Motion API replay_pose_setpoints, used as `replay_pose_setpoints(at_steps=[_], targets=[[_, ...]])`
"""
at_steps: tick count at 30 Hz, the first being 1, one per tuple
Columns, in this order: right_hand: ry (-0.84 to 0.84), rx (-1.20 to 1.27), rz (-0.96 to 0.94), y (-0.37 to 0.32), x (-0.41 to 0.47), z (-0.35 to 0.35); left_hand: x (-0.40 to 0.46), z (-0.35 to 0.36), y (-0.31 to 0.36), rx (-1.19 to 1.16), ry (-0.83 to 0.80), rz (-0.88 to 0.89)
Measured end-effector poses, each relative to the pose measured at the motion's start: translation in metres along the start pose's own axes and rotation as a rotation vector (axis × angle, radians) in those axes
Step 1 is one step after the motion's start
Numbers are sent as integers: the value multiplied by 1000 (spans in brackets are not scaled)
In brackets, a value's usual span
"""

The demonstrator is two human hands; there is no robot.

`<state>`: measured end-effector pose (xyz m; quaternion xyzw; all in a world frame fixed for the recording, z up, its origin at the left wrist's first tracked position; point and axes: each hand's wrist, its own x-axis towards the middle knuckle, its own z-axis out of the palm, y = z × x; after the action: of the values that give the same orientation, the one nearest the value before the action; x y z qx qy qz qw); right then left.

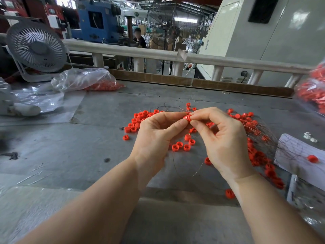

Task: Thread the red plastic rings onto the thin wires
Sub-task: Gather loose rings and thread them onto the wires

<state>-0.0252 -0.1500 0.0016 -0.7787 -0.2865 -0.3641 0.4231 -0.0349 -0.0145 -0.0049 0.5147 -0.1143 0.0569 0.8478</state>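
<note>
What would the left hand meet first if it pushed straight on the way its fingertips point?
Probably the right hand: the left hand points rightward at the red ring both pinch, with right fingertips directly behind it.

glossy plastic rings (139, 118), matt grey table (98, 110)

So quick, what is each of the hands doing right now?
Left hand: pinching a red ring.
Right hand: pinching the same ring; wire not discernible.
</note>
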Motion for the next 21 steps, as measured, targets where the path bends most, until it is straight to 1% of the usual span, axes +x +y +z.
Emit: replay_pose_setpoints(at_steps=[9,16,21], targets=[[-30,8,24,0,1,-1,1,1,-1,-8,1,1],[-16,-14,37,0,-1,0,0,1,-1,-18,19,-25],[-14,-19,61,-1,0,0,1,1,-1,-2,2,-36]])
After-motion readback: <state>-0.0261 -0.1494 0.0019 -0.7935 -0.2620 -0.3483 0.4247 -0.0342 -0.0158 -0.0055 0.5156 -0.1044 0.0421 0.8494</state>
